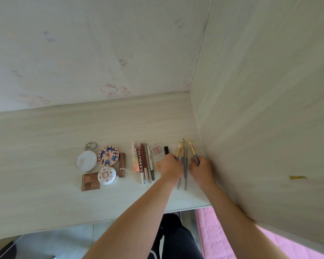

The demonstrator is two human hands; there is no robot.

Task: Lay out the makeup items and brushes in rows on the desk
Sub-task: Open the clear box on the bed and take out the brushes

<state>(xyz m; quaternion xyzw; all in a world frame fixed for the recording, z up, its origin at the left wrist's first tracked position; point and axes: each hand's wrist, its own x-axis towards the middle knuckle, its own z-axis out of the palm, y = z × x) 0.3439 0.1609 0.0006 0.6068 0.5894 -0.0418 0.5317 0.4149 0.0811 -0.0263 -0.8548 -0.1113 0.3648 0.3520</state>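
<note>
Beside the side wall (260,109), on the bench (45,146), my brushes (183,165) lie lengthwise, pale round heads pointing away from me, grey handles toward me. My right hand (201,170) grips one brush (194,153) by its handle; my left hand (171,168), knuckles up, pinches another in the bunch.

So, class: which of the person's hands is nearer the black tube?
Left. The left hand lies just below the black tube; the right hand is farther right, beyond the brushes.
</note>
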